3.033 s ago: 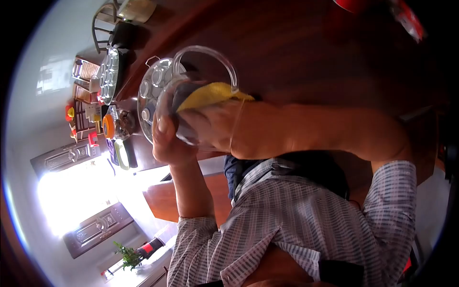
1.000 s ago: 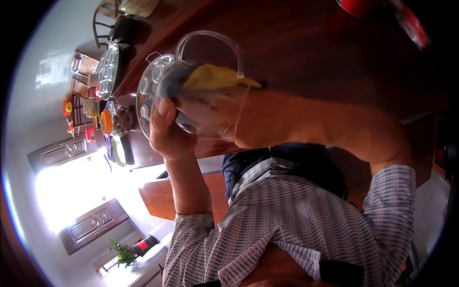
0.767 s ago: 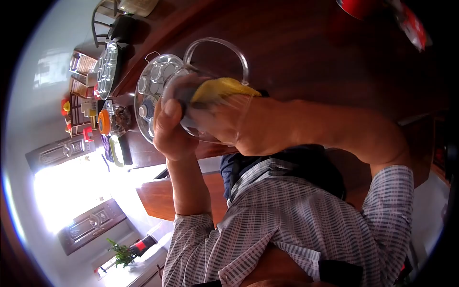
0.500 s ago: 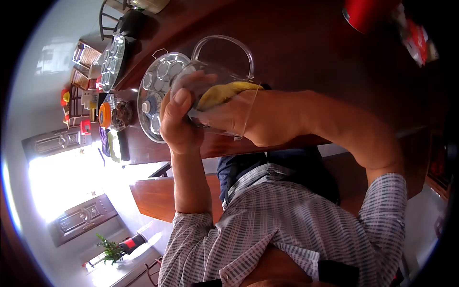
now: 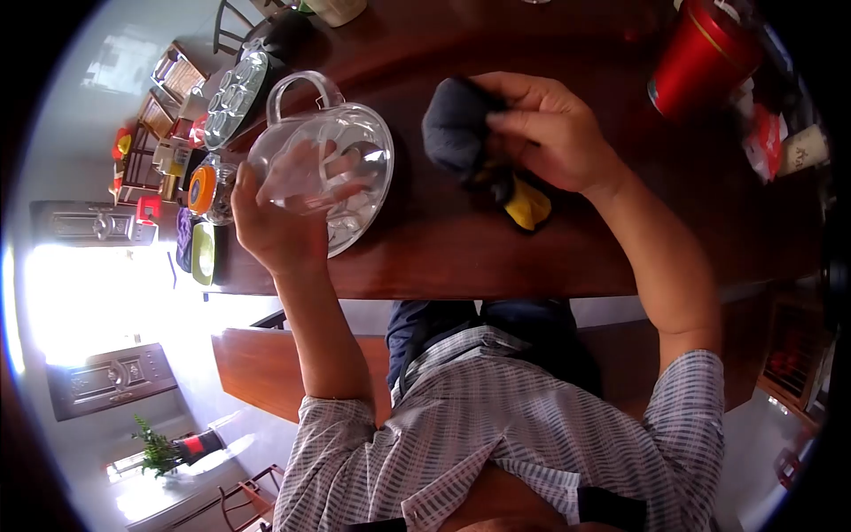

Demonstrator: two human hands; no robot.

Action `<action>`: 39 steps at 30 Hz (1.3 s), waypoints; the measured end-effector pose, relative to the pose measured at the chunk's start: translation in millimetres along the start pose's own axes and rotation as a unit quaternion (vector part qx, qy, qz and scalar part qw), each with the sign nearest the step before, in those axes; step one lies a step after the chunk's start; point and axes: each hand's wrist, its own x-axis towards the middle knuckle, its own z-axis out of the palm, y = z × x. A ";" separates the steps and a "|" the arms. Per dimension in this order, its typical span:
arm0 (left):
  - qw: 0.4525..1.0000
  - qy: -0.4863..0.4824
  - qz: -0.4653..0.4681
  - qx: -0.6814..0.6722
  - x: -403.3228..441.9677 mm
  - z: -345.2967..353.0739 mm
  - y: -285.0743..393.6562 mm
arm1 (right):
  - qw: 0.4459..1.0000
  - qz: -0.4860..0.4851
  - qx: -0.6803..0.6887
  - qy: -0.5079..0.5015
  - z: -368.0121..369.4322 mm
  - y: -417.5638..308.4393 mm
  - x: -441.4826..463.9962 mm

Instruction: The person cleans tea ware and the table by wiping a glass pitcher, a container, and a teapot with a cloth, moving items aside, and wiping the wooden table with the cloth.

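My left hand (image 5: 282,232) is wrapped round a clear glass pitcher (image 5: 292,160), its fingers visible through the glass and its curved handle at the far side. Beneath and beside the pitcher lies a round clear tray (image 5: 386,168) with glass cups, partly covered by the hand and pitcher. To the right, clear of the pitcher, my right hand (image 5: 554,133) pinches a dark grey cloth (image 5: 454,126) over the dark red wooden table. A yellow part of the cloth (image 5: 527,206) with a dark edge hangs below the fingers.
A red canister (image 5: 705,60) stands at the right, near red-and-white packets (image 5: 764,142). At the left are another tray of glasses (image 5: 238,97), an orange-lidded jar (image 5: 202,190) and a green container (image 5: 204,253). The table's near edge (image 5: 496,294) runs before my body.
My right hand has come out of the pitcher with the cloth and moved right. The pitcher has moved left and tilted in my left hand. The view has shifted, showing more of the canister.
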 end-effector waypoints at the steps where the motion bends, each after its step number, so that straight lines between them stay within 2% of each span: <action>1: 0.999 0.026 0.000 -0.025 -2.6 0.9 -0.9 | 1.000 0.004 -0.009 0.018 -9.7 0.3 2.8; 4: 0.996 0.057 -0.026 -0.068 -8.4 -9.9 -3.4 | 0.998 -0.006 0.061 0.019 -16.7 -3.0 0.4; 5: 0.993 0.002 -0.041 -0.112 -8.9 -17.4 -4.9 | 0.998 -0.007 0.045 0.037 -18.0 -4.2 0.8; 10: 0.982 -0.022 -0.052 -0.183 -22.6 -22.9 -5.4 | 0.996 -0.010 -0.027 0.087 -30.5 -13.1 -1.5; 12: 0.973 -0.008 -0.069 -0.218 -30.9 -17.8 -0.4 | 0.987 0.016 -0.106 0.118 -29.6 -22.4 1.0; 13: 0.967 -0.044 -0.073 -0.239 -30.5 -25.3 -3.3 | 0.980 0.030 -0.142 0.133 -28.5 -24.2 1.3; 14: 0.962 -0.068 -0.068 -0.254 -30.7 -32.0 -9.8 | 0.937 0.015 -0.320 0.137 -32.2 -25.0 1.2; 15: 0.957 -0.091 -0.059 -0.268 -30.3 -39.3 -16.0 | 0.864 -0.005 -0.486 0.130 -39.5 -27.4 1.5; 16: 0.952 -0.115 -0.047 -0.280 -28.9 -41.0 -17.0 | 0.763 -0.032 -0.635 0.118 -47.4 -29.5 2.8; 17: 0.933 -0.150 -0.076 -0.317 -27.9 -40.3 -17.4 | 0.689 -0.035 -0.710 0.141 -55.1 -26.9 1.2; 18: 0.929 -0.146 -0.080 -0.331 -30.0 -36.9 -18.4 | 0.610 -0.041 -0.775 0.160 -59.9 -22.7 -0.6; 20: 0.920 -0.140 -0.081 -0.357 -31.5 -29.9 -19.9 | 0.529 -0.050 -0.830 0.167 -53.9 -24.7 -2.8; 22: 0.922 -0.127 -0.077 -0.357 -32.3 -22.4 -18.7 | 0.437 -0.007 -0.882 0.177 -31.3 -31.4 -1.7; 23: 0.922 -0.123 -0.077 -0.358 -32.6 -19.6 -18.9 | 0.437 0.077 -0.873 0.204 -11.5 -38.3 2.1; 26: 0.915 -0.164 -0.043 -0.367 -32.5 -17.6 -18.2 | 0.479 0.195 -0.842 0.154 31.5 -50.5 1.4; 29: 0.925 -0.165 0.006 -0.343 -31.2 -22.7 -13.5 | 0.490 0.268 -0.828 0.049 38.3 -44.8 -2.9; 32: 0.931 -0.121 0.050 -0.342 -30.8 -22.8 -5.1 | 0.465 0.289 -0.836 0.001 38.5 -32.5 -3.4; 34: 0.939 -0.067 0.085 -0.327 -35.7 -14.8 5.6 | 0.481 0.276 -0.832 -0.002 40.2 -24.7 -1.5; 36: 0.932 -0.066 0.102 -0.341 -36.9 -13.8 8.4 | 0.501 0.255 -0.827 0.008 34.7 -16.3 -2.1; 38: 0.907 -0.082 0.104 -0.400 -37.3 -18.7 11.8 | 0.567 0.236 -0.789 0.018 31.0 -14.0 -2.5; 39: 0.889 -0.121 0.087 -0.432 -36.1 -26.1 11.5 | 0.597 0.222 -0.771 0.023 28.0 -13.7 -1.8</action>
